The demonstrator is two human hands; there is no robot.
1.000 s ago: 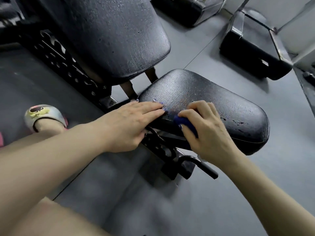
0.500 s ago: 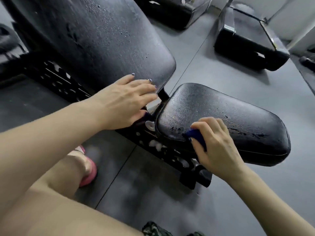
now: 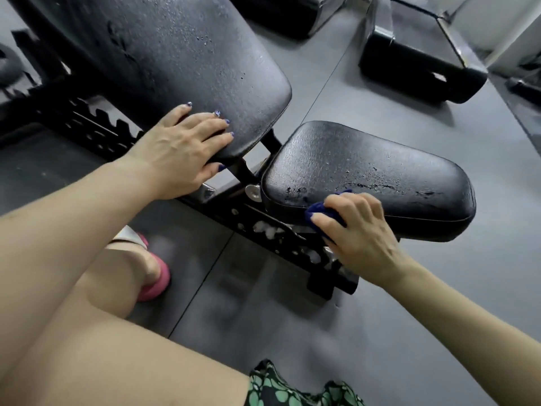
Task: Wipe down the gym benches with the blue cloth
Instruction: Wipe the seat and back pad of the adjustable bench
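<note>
The right hand point(image 3: 361, 238) bunches the blue cloth point(image 3: 323, 210) in curled fingers and presses it against the near edge of the seat pad point(image 3: 366, 171), where the top of the pad rolls over into its side; balling the cloth this way probably gives a firm wad for scrubbing the seam. Only a small part of the cloth shows, the rest being hidden under the fingers. Droplets and dark wet streaks lie along the near edge of the seat pad, so the cloth sits just where the moisture is. The left hand point(image 3: 181, 150) lies flat with straight fingers on the lower corner of the back pad point(image 3: 175, 54), thumb under the rim, grasping nothing; it seems to brace the crouching person. The back pad is beaded with droplets, so it likely awaits wiping.
</note>
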